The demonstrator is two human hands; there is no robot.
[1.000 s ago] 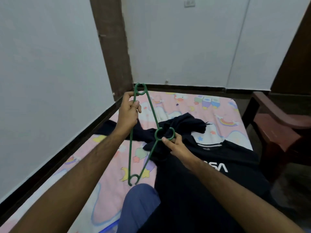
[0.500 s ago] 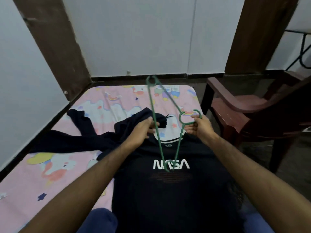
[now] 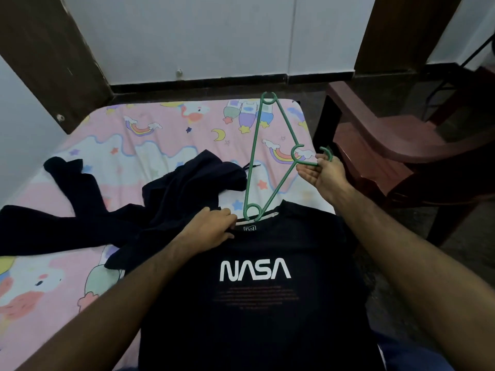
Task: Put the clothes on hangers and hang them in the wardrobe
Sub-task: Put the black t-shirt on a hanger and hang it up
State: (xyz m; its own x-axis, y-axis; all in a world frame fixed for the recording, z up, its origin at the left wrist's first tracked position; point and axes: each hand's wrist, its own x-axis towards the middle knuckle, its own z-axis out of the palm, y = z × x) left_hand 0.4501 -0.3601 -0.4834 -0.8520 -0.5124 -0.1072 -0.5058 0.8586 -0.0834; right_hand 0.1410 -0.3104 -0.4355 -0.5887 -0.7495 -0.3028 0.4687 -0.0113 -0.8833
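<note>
A bed (image 3: 150, 145) with a pink cartoon-print sheet of rainbows, stars and moons fills the left and middle of the view, its far end close to a white wall with a dark skirting. Right of the bed stands a dark red plastic armchair (image 3: 388, 145), its armrest near the bed's edge. A navy T-shirt (image 3: 254, 303) with NASA in white letters on its chest lies spread in the foreground, chest up, collar toward the far end of the bed and lower part running out of the bottom of the view. Left of it, a second dark navy garment (image 3: 112, 210) lies crumpled on the sheet, one long part stretching to the left edge and another reaching up toward the far left. A green plastic hanger (image 3: 253, 156) is held up above the bed, tilted so that one looped shoulder end touches the T-shirt's collar and the other points at the far wall. The right hand (image 3: 320, 174) grips the hanger at its hook, fingers curled round it. The left hand (image 3: 211, 228) pinches the T-shirt's collar just left of the hanger's lower loop, knuckles up
</note>
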